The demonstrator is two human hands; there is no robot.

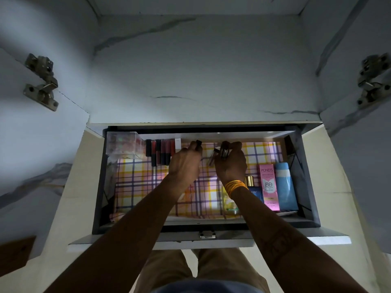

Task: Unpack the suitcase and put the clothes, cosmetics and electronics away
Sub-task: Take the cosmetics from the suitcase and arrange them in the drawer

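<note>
Drawer (99, 187) open inside marble-patterned cupboard (201, 70), lined with checked paper (148, 182).
Left hand (184, 163) pinches a dark lipstick (198, 144); right hand (230, 163) grasps several small tubes (223, 152) (lipsticks (160, 152) rowed at back-left).

Open drawer (99, 187) — left hand (184, 163), right hand (231, 163) gripping small cosmetics

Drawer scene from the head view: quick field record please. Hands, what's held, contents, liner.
left hand: grips a small dark tube
right hand: holds several slim tubes
drawer: pulled open
liner: checked, pink, yellow and purple
back left: clear box, row of lipsticks
right side: pink BB cream box, blue tube, gold-capped bottle
</note>
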